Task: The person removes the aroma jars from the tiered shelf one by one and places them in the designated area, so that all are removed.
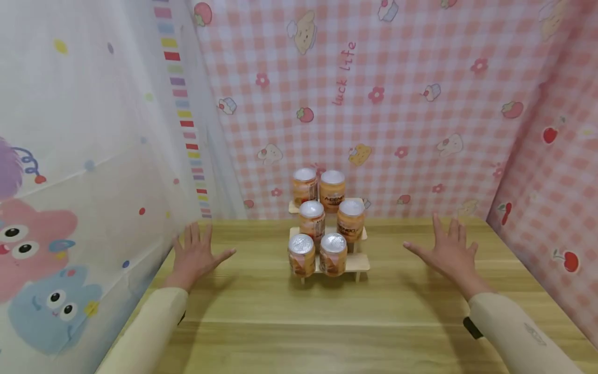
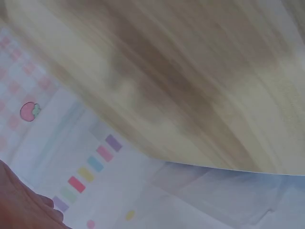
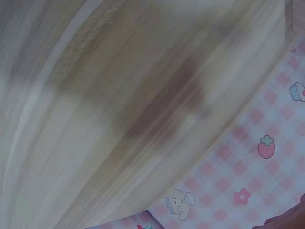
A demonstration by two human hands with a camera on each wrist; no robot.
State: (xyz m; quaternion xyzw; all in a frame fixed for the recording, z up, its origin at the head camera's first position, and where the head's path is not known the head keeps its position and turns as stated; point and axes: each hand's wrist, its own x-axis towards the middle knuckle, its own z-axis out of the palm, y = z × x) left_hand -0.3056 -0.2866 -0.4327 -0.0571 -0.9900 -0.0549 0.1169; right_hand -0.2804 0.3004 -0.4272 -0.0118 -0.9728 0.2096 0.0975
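Note:
Several orange cans (image 1: 333, 191) with silver lids stand upright on a small wooden stepped rack (image 1: 357, 264), two to each of its three tiers. To the left of the rack, my left hand (image 1: 192, 259) is held over the table with fingers spread, touching no can. On the opposite side my right hand (image 1: 450, 257) is spread the same way and holds nothing. Part of the left hand (image 2: 24, 205) shows at the lower left of the left wrist view. Only a sliver of the right hand (image 3: 288, 220) enters the right wrist view.
The wood-grain table (image 1: 261, 332) runs back to a pink checked curtain (image 1: 397, 124). A white patterned curtain (image 1: 117, 156) borders the left side, and another pink checked curtain (image 1: 551, 192) the right. Shadows of the hands fall on the tabletop.

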